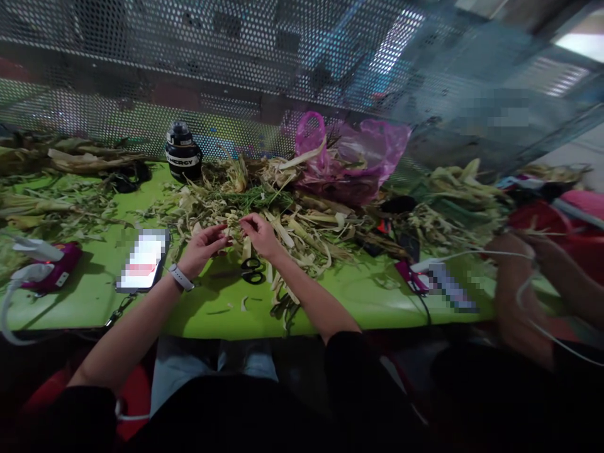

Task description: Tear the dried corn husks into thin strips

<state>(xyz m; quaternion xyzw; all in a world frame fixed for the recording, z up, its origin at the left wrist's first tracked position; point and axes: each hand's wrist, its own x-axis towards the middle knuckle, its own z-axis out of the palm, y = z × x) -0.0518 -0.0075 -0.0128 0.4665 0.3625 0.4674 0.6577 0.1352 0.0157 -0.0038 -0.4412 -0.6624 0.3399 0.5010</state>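
My left hand (204,250), with a white band on its wrist, is in front of a heap of pale dried husk-like leaves (302,236). Its fingers are curled and the thumb is close to them. Just to its right, my right hand (262,237) pinches with thumb and forefinger at the edge of the same heap. What either set of fingertips holds is too small to tell from the pale bits behind. Beneath the hands, scissors (252,270) with black handles lie on the green tabletop (198,318). Small scraps (244,304) are scattered in front of them.
A lit phone (144,259) and a purple power strip (54,270) with white plugs lie to the left. Behind stand a dark bottle (183,154) and a pink plastic bag (358,167), before a perforated metal screen (226,69). Another person's arms (523,296) are at right.
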